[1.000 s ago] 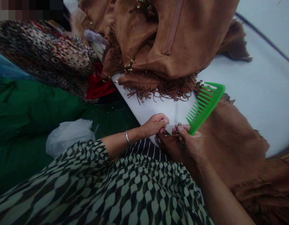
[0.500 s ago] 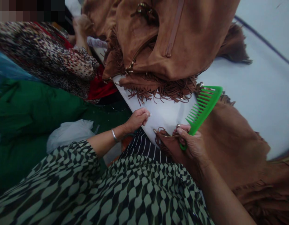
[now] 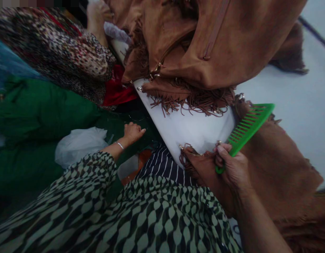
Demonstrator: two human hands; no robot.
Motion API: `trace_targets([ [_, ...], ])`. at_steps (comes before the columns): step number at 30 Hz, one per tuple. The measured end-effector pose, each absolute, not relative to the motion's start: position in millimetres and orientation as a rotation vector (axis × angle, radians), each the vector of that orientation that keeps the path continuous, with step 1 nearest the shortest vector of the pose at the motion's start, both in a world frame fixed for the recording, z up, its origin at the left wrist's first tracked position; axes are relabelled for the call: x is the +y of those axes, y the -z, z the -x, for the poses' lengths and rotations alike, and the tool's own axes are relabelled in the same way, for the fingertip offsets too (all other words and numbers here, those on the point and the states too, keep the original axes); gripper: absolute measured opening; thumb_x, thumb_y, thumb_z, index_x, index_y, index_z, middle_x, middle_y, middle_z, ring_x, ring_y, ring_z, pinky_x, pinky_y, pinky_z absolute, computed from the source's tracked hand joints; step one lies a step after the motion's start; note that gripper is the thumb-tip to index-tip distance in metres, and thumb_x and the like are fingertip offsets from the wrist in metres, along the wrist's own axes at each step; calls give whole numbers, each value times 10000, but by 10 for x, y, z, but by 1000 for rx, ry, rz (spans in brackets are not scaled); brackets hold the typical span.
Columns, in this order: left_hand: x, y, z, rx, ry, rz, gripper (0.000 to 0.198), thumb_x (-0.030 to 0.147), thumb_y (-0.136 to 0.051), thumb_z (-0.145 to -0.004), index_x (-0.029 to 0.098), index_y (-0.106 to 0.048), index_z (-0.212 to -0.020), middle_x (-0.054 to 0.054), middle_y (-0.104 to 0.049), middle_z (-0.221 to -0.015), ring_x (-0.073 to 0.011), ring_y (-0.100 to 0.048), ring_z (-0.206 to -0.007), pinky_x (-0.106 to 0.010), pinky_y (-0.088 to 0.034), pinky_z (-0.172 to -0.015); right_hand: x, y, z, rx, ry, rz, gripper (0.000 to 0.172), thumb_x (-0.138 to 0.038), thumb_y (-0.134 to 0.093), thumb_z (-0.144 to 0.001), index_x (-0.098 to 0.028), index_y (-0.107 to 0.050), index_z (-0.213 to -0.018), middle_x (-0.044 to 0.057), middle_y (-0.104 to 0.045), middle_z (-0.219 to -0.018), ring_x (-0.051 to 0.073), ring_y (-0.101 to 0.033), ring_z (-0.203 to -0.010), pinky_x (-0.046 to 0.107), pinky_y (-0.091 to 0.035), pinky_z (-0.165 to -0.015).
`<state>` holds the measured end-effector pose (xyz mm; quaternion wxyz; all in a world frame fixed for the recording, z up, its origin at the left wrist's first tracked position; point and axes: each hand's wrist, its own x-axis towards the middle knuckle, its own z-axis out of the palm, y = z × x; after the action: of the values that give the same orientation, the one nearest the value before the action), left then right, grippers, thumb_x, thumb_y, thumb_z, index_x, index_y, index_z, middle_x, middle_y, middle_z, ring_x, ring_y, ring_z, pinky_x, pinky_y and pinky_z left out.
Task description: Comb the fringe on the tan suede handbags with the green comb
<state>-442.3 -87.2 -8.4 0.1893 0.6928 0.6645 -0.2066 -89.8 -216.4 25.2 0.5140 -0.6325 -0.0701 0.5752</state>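
My right hand [image 3: 232, 161] is closed around the handle of a green wide-toothed comb [image 3: 250, 128], its teeth pointing up and to the left. Beneath that hand lies a brown suede-like piece [image 3: 199, 163] with fringe and a metal-trimmed edge; a small shiny metal bit shows at the fingertips. My left hand [image 3: 133, 133], with a silver bracelet at the wrist, hangs beyond the table edge, fingers curled in; whatever they may hold is hidden. Ahead on the white table [image 3: 175, 130] lies a large brown fringed suede bag [image 3: 225, 63] with a zip and metal fittings.
At the upper left a co-worker in a patterned sleeve [image 3: 80, 59] has a hand at the brown pile. Green fabric [image 3: 33, 116] and a white plastic bag [image 3: 80, 144] sit left of me. More brown suede [image 3: 280, 165] spreads at the right.
My left hand has moved left and away from the table edge, fingers still curled. My right hand and the comb appear farther right, as the whole view has shifted somewhat.
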Motion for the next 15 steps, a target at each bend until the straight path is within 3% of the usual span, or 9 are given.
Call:
trace_targets([
  [4, -1034, -68, 3865, 1269, 94, -2334, 340, 356, -446, -868, 138, -592, -1084, -114, -601, -1125, -220, -520, -1048, -353, -382, -932, -2178, -279, 920, -182, -1360, 1496, 271, -291, -782, -615, -138, -608, -755, 4, -604, -682, 29, -386, -425, 136, -277, -342],
  [7, -1212, -101, 3341, 602, -55, -2459, 546, 351, -590, -792, 169, -450, -1287, -102, -464, -1350, -266, -388, -1248, -398, -315, -1033, -2162, -328, 968, -212, -1344, 1500, 262, -288, -778, -623, -143, -607, -757, -6, -597, -670, 27, -383, -419, 135, -274, -342],
  [12, -1329, -91, 2867, 414, 69, -2260, 258, 247, -595, -805, 143, -566, -1040, -90, -631, -1028, -219, -559, -989, -359, -407, -909, -2177, -493, 913, -260, -1254, 1515, 229, -293, -759, -656, -148, -602, -738, -18, -576, -652, 24, -370, -413, 139, -268, -344],
  [15, -1245, -281, 2841, 396, -69, -2113, 177, 299, -617, -804, 158, -592, -906, -77, -630, -1006, -232, -522, -1065, -363, -376, -954, -2204, -610, 827, -255, -1198, 1472, 231, -300, -756, -661, -159, -590, -737, -32, -552, -657, 18, -350, -420, 134, -267, -349],
])
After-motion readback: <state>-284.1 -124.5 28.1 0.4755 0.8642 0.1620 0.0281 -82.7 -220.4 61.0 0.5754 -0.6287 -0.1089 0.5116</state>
